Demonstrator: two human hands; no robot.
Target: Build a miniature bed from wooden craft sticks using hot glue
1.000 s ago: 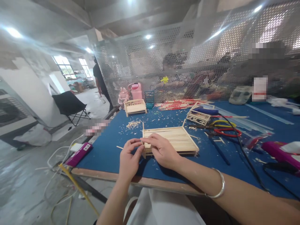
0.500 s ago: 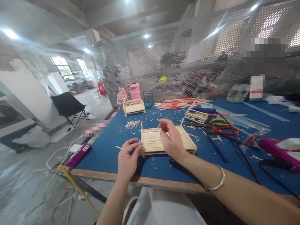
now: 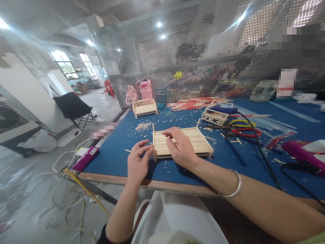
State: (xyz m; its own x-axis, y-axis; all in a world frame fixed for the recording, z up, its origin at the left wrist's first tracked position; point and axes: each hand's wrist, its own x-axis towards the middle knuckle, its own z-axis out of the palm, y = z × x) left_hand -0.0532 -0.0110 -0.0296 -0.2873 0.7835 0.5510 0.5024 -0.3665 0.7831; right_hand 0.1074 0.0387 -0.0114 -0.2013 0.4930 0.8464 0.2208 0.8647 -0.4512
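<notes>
A flat stick frame (image 3: 186,142) with upright corner posts lies on the blue worktop (image 3: 115,161), close to its near edge. The left hand (image 3: 138,162) sits at the frame's near left corner, its grip pinched thumb to forefinger on a tiny stick bit (image 3: 151,145) that touches the corner post. The right hand (image 3: 181,149) lies over the frame's left half and hides those slats. Its fingers are bent with their tips on the wood, but I cannot tell whether that grip pinches anything.

Beyond the frame's left corner there is a small heap of wood chips (image 3: 143,126), and farther back a smaller frame (image 3: 145,107) in front of a pink jug (image 3: 146,89). Behind the frame's right corner rests a ladder-like frame (image 3: 215,117), with a bundle of red sticks (image 3: 193,104) past it. Red-handled pliers (image 3: 243,133) lie right of the frame, and a pink tool (image 3: 301,156) lies well apart on that side. A mesh screen (image 3: 203,51) closes the worktop's far side.
</notes>
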